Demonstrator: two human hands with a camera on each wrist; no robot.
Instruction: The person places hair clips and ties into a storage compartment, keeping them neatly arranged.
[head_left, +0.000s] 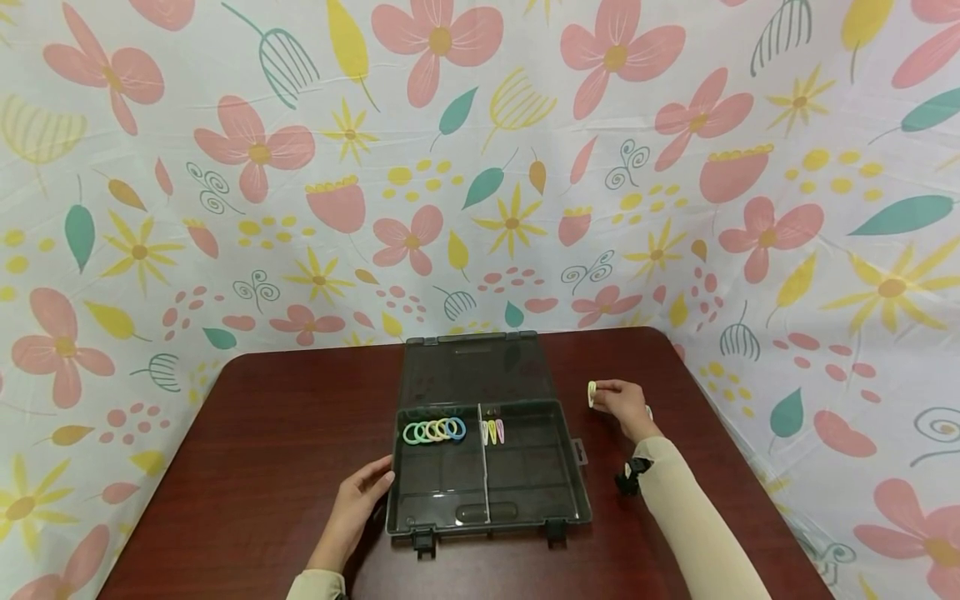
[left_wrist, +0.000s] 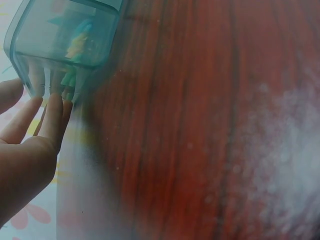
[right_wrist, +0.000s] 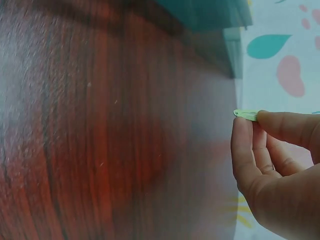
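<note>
A translucent dark case lies with its lid folded back on the table. In its left compartment is a row of several pastel hair ties; along the divider in the right one lie three hair clips. My right hand pinches a pale yellow-green snap hair clip between thumb and fingertips, above the table to the right of the case. With fingers nearly straight, my left hand touches the case's left wall.
A dark red wooden table is under everything. A floral cloth hangs behind and at the sides. Two black latches stick out from the case's front edge, and a tab from its right side.
</note>
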